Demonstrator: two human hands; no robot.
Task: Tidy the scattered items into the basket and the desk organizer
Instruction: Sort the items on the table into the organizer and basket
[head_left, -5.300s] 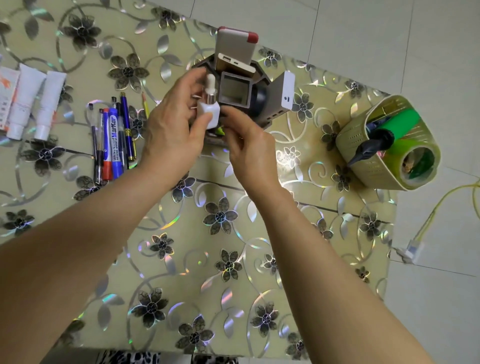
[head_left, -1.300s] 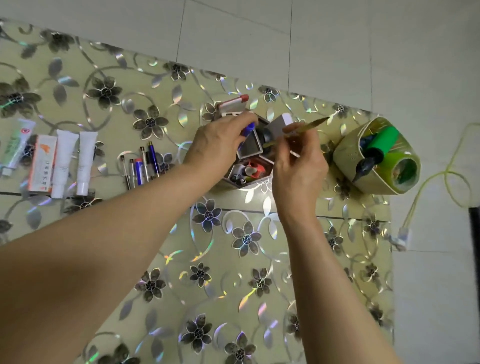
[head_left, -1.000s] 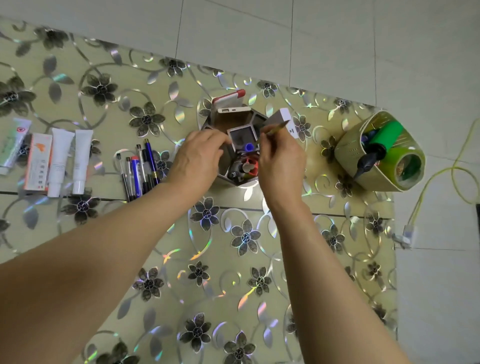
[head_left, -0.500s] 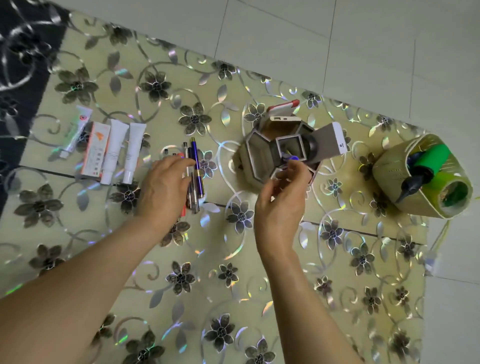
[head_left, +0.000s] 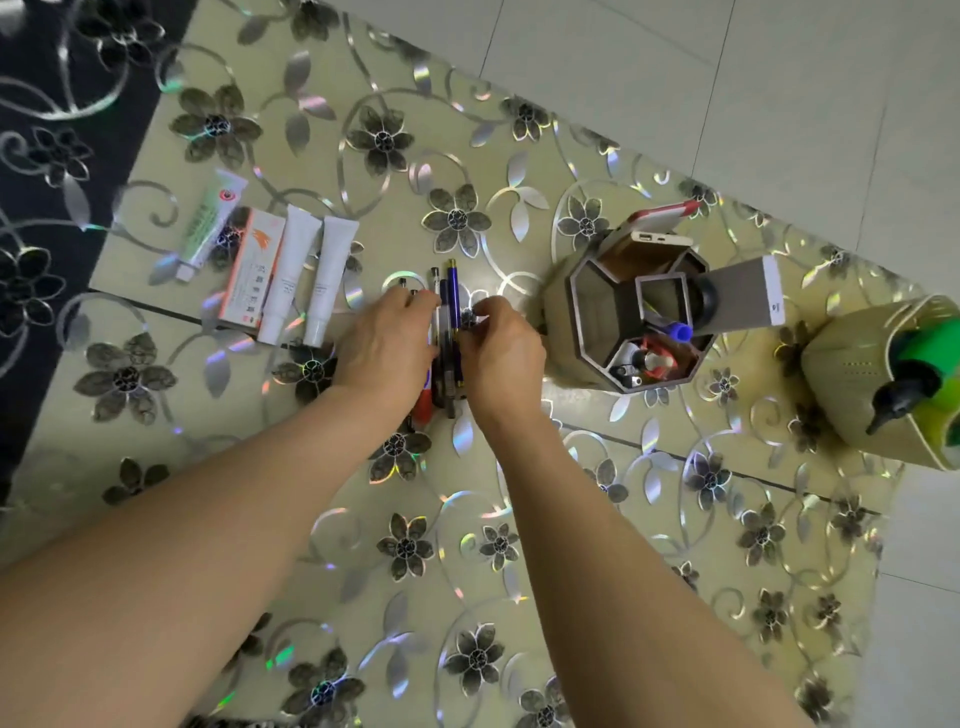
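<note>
The desk organizer (head_left: 631, 317), an octagonal holder with several compartments, stands on the floral table (head_left: 571, 519) right of centre. Its far compartment holds a flat power bank (head_left: 660, 239) with a red-edged item (head_left: 662, 214) behind it; a grey-and-white box (head_left: 743, 301) leans out of its right side, a blue-capped marker (head_left: 675, 330) stands near the square middle cell, and the near compartment holds small red and dark items too jumbled to name. The large left compartment shows only its inner wall. At the right edge the basket (head_left: 852, 384) holds a green bottle (head_left: 930, 345) with a dark nozzle. Left of the organizer both hands meet over a bundle of pens (head_left: 451, 306) lying on the table. The left hand (head_left: 387, 343) covers the bundle's left side, fingers curled down onto it; the right hand (head_left: 501, 348) pinches the pens from the right, thumb and fingertips closed on a dark blue barrel. Further left, apart from the hands, lie a green-printed tube (head_left: 208, 221), an orange-and-white carton (head_left: 252, 270) and two white tubes (head_left: 306, 275), side by side.
</note>
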